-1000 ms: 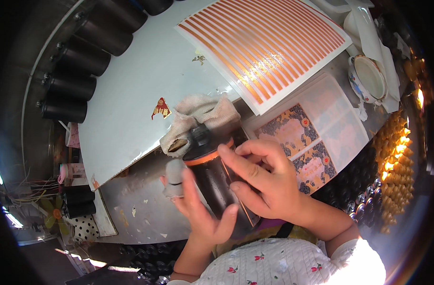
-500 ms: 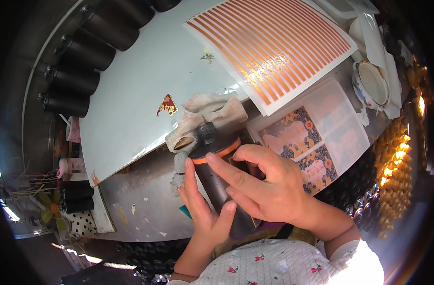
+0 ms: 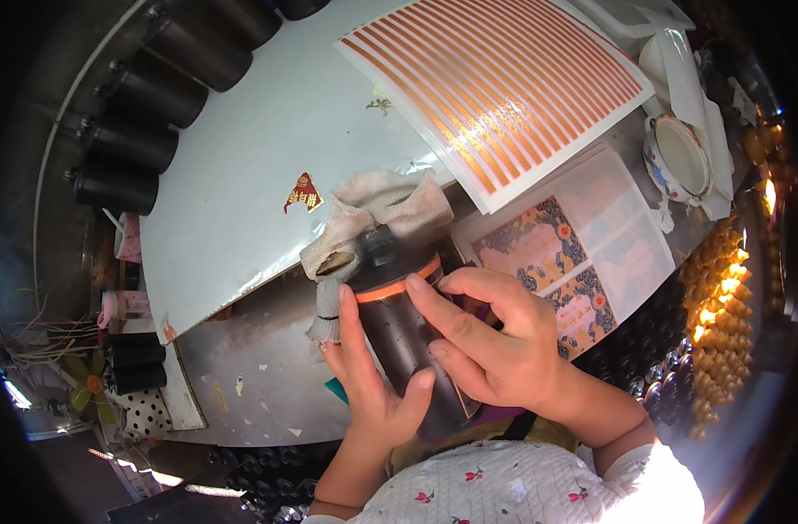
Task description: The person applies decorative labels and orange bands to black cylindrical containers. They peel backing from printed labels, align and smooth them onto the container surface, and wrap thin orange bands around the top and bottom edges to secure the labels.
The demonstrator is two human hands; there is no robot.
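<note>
In front of my body a dark, cylindrical black bottle (image 3: 399, 336) lies tilted, its narrow top pointing away from me against a crumpled greyish cloth (image 3: 390, 194). A shiny orange strip (image 3: 383, 290) runs around its shoulder. My left hand (image 3: 374, 389) cups the bottle's left side, with a fingertip at the strip's left end and the thumb along the body. My right hand (image 3: 502, 336) grips the right side, its index fingertip pressing on the strip. The bottle's underside and the strip's far side are hidden.
A sheet of orange strips (image 3: 495, 96) lies at the far right, beside a sheet of patterned labels (image 3: 582, 319). A floral cup (image 3: 678, 157) stands at the right edge. Several black bottles (image 3: 128, 144) line the far left. A red-and-gold scrap (image 3: 304, 194) lies on the white board (image 3: 233, 175).
My right index fingertip has slid to the right along the orange strip, uncovering more of the bottle's front. My left hand stays almost where it was.
</note>
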